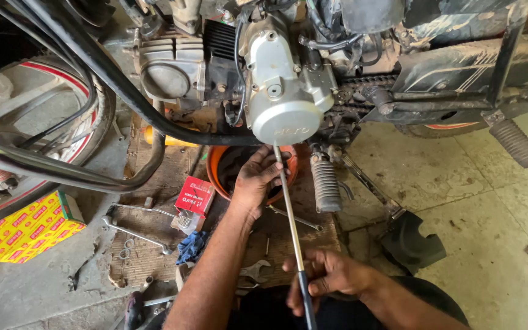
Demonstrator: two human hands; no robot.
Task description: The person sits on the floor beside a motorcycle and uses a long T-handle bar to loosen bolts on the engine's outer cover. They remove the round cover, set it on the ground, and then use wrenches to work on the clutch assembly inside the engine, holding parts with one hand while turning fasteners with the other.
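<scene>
Long screwdriver: stiff, slim steel shaft, likely oily. Right hand fingers clenched on its dark handle; left hand steadies shaft, mid-frame, under engine cover.

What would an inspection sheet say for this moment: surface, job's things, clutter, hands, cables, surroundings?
Surface: stained concrete floor, worn mat.
Job's things: long screwdriver, tip under silver engine cover; orange bowl below.
Clutter: spanners, red box, yellow box, blue rag.
Hands: left hand steadies the shaft; right hand grips the handle.
Cables: black hoses beside the engine.
Surroundings: motorcycle wheel, footpeg.
</scene>
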